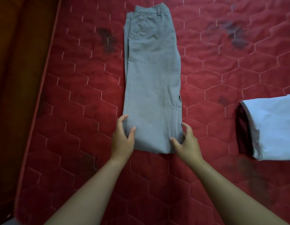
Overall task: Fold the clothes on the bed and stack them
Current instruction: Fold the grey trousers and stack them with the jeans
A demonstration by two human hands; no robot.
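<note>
1. The trousers (152, 78) are matt grey woven cloth, lightly creased.
2. Under the trousers, the mattress (76, 95) is red quilted fabric with stitched hexagons.
3. Right of the trousers, a smooth white garment (274, 127) lies over a maroon garment (242, 132), both cloth.
4. Left of the trousers, the bed frame (19, 78) looks like dull brown wood.

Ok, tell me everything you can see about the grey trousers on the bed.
The grey trousers look like woven cotton, lightly creased. They lie flat, folded lengthwise with one leg over the other, waistband and belt loop at the far end, hems nearest the person. They rest on the red quilted bed, apart from the folded pile to the right. The left hand and right hand grip the hem corners, thumbs on top.
</note>
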